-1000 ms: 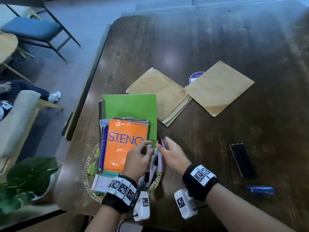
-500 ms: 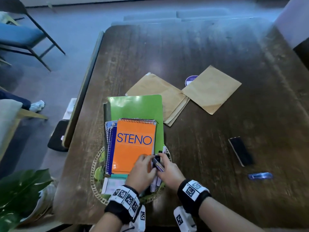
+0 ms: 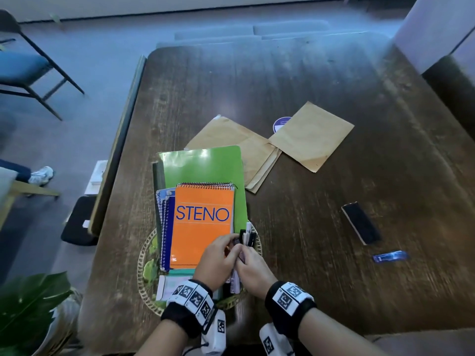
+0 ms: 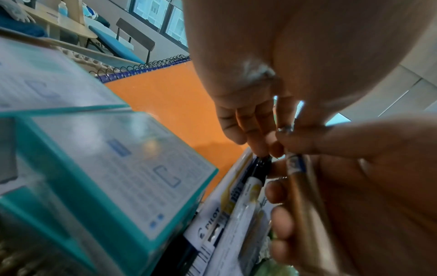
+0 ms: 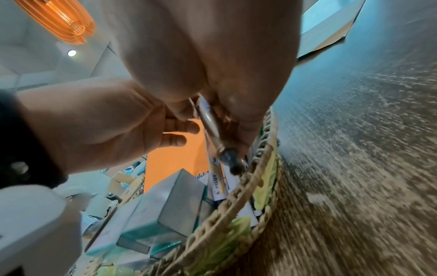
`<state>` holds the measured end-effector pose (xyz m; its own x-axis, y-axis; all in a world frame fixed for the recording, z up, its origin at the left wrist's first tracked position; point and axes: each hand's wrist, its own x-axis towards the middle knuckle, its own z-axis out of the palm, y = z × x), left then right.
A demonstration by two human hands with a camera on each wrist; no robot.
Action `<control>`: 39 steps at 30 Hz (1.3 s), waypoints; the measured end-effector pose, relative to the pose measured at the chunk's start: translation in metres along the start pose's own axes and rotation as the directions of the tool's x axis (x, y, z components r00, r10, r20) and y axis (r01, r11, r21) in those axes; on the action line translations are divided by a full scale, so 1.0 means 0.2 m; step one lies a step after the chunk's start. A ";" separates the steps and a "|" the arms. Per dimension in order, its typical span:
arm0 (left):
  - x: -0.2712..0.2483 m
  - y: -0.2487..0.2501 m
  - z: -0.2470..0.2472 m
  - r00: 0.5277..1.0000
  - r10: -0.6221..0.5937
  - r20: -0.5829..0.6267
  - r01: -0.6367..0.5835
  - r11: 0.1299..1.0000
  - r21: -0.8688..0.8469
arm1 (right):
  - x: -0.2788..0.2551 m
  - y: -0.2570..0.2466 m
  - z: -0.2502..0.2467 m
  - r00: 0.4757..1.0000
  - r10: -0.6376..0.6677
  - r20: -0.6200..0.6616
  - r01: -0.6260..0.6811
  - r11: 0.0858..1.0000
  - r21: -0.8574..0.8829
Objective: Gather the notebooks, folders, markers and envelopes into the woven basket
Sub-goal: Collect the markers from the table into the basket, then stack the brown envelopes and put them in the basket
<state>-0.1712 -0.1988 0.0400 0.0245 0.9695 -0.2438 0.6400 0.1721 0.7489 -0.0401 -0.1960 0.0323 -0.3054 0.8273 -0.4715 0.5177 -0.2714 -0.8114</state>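
A dark wooden tabletop (image 3: 321, 80) with rounded far corners carries everything. The woven basket (image 3: 144, 268) sits at the near edge, toward the left. Beyond it, around the middle of the tabletop, a stack of brown envelopes (image 3: 246, 147) lies flat, and a single brown envelope (image 3: 312, 136) just to its right partly covers a round purple sticker (image 3: 280, 123). Toward the right edge lie a black phone (image 3: 361, 223) and, nearer, a small blue wrapper (image 3: 390, 256)

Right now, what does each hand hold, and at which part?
The right hand grips a marker around its barrel, above the woven basket. The left hand touches it; whether it holds anything cannot be told.
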 end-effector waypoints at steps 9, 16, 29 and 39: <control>0.03 -0.01 0.01 0.992 -0.016 0.125 -0.003 0.988 0.151 | -0.02 0.00 -0.07 0.998 0.008 -0.062 -0.019 0.985 -0.171; 0.01 0.04 0.00 0.999 0.004 0.032 -0.011 0.977 0.213 | 0.03 0.03 -0.31 0.987 0.079 -0.138 -0.094 0.990 -0.105; 0.51 0.49 0.18 0.974 0.222 0.033 -0.225 0.963 0.147 | 0.25 0.11 -0.89 0.965 0.173 -0.198 -0.180 0.984 -0.014; 1.25 0.66 0.49 0.998 0.058 -0.037 -0.047 0.971 0.235 | 0.82 0.15 -1.47 0.975 0.112 -0.193 -0.157 0.959 -0.237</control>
<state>-0.0061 0.0500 0.0180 0.0330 0.9836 -0.1773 0.8007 0.0801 0.5937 0.1610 0.0755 0.0326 -0.0851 0.8710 -0.4839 0.7340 -0.2736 -0.6216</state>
